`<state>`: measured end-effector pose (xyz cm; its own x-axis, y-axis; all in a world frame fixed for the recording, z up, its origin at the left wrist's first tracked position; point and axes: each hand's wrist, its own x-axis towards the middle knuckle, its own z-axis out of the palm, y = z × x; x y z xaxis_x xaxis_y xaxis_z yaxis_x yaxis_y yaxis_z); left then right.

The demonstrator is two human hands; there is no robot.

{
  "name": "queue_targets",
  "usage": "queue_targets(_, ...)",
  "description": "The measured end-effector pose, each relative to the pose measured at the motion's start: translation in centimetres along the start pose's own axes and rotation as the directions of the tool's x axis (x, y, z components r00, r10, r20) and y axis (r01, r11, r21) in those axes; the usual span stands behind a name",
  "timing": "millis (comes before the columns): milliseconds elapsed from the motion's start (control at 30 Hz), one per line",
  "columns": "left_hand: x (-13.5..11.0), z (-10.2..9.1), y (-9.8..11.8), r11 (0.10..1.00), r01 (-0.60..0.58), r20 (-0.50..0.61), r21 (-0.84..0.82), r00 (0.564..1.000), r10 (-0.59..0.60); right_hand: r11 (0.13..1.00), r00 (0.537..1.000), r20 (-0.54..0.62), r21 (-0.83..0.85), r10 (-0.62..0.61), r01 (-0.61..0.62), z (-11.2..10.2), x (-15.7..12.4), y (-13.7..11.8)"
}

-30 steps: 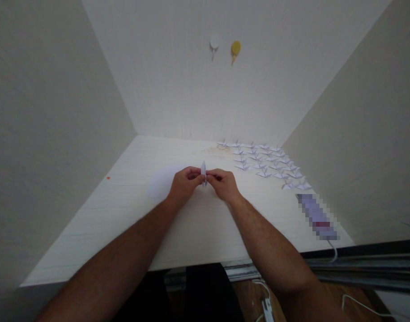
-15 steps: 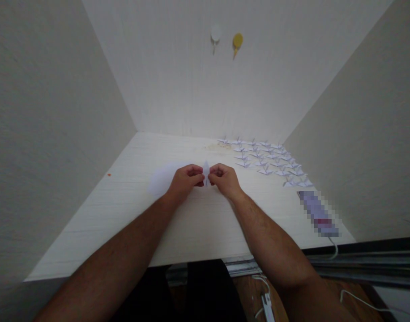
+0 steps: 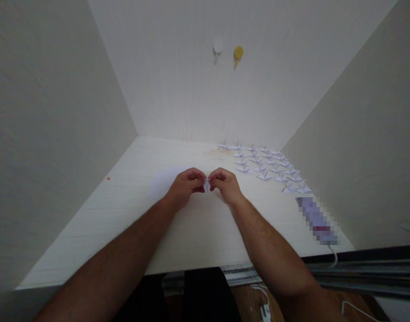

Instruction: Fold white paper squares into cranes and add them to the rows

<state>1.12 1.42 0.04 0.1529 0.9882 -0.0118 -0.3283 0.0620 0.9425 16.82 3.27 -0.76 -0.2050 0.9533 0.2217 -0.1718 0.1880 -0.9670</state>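
Observation:
Between my two hands is a small piece of folded white paper [image 3: 207, 186], held just above the middle of the table. My left hand [image 3: 188, 184] pinches its left side between thumb and fingers. On the opposite side my right hand [image 3: 224, 182] grips it the same way, with the fingertips of both hands nearly meeting at its top. Much of the paper is covered by my fingers, so its exact fold is hard to make out. A pale, flat white sheet or stack of paper [image 3: 161, 181] lies left of my left hand, partly behind it.
Several white origami cranes [image 3: 265, 156] stand in rows at the back right of the white table [image 3: 100, 232]. A blurred-out phone [image 3: 315, 219] with a cable lies near the right edge. Walls close in three sides; white [image 3: 217, 46] and yellow [image 3: 238, 52] hooks hang on the back one.
The pointed upper part of the paper no longer stands up above my fingers; its top is now a level edge. My hands have drawn slightly closer together. The whole view has tilted up a little.

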Motion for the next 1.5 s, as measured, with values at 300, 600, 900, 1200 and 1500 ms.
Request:
queue_targets(300, -0.2, 0.2, 0.2, 0.998, 0.060, 0.003, -0.035, 0.998, -0.060, 0.991, 0.997, 0.025, 0.115, 0.070, -0.073, 0.0, 0.1, 0.6)
queue_targets(600, -0.2, -0.1, 0.1, 0.996, 0.078, 0.040, -0.053, 0.996, -0.075, 0.998, 0.998, 0.036, -0.017, 0.058, -0.057, 0.1, -0.2, -0.7)
queue_targets(900, -0.2, 0.0, 0.3, 0.998, 0.053, 0.007, 0.021, 0.999, -0.053, 0.990, 0.998, 0.057, -0.134, 0.040, -0.032, -0.2, -0.3, -1.1)
queue_targets(1200, -0.3, 0.0, 0.2, 0.971, -0.114, -0.052, 0.212, 0.990, 0.128, 0.983, 0.995, 0.004, -0.159, 0.096, -0.094, 0.2, -0.2, -0.8)
queue_targets(1500, 0.0, -0.3, -0.1, 0.923, -0.074, -0.096, 0.379, 0.988, 0.118, 0.945, 0.985, -0.004, -0.282, 0.172, -0.166, -0.2, 0.0, -0.7)
